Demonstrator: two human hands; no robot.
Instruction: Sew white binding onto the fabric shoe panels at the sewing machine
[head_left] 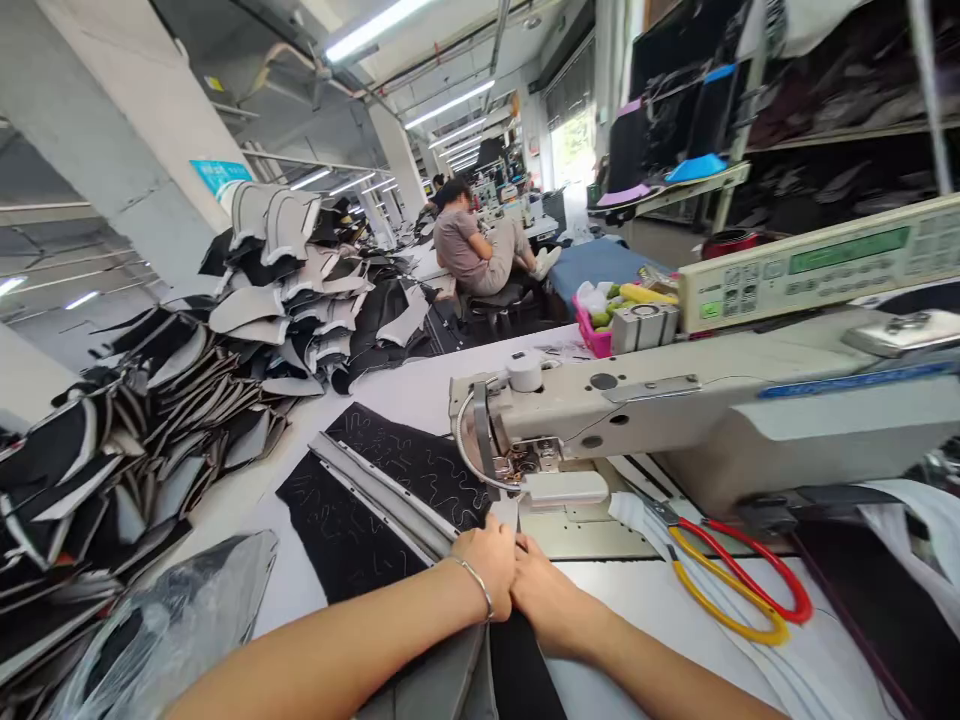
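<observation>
My left hand (491,565) and my right hand (544,590) press side by side on a grey strip (382,495) laid over a black quilted fabric panel (352,530), just in front of the sewing machine's needle area (517,465). Both hands are closed, fingers curled down onto the seam; the fingertips are hidden. A silver bangle (474,580) circles my left wrist. The fabric runs from the needle away to the far left across the white table (405,390).
The sewing machine (712,410) with its control panel (825,265) fills the right. Red and yellow scissors (739,590) lie beside it. Stacks of black and grey cut pieces (187,380) crowd the left. A seated person (469,250) works farther back. A pink bin (596,335) stands behind the machine.
</observation>
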